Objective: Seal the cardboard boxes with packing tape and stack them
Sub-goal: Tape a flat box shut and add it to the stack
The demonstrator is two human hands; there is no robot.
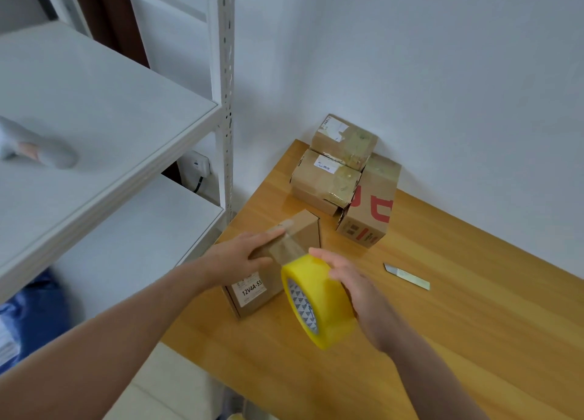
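Note:
A small cardboard box (pixel 308 234) with a white label reading 12V4A stands near the left edge of the wooden table (pixel 458 324). My left hand (pixel 243 255) lies flat on its top, fingers straight, pressing down a strip of tape. That strip runs from the box top to a yellow roll of packing tape (pixel 319 302), which my right hand (pixel 357 286) grips just right of the box. Behind, in the table's far corner, three sealed boxes sit together: one (pixel 344 141) on top of another (pixel 325 182), and one with red print (pixel 369 211) beside them.
A metal blade of a utility knife (pixel 407 275) lies on the table to the right of my hands. A white metal shelving unit (pixel 104 125) stands to the left, its upright post (pixel 226 103) close to the table's corner. The wall is right behind the boxes.

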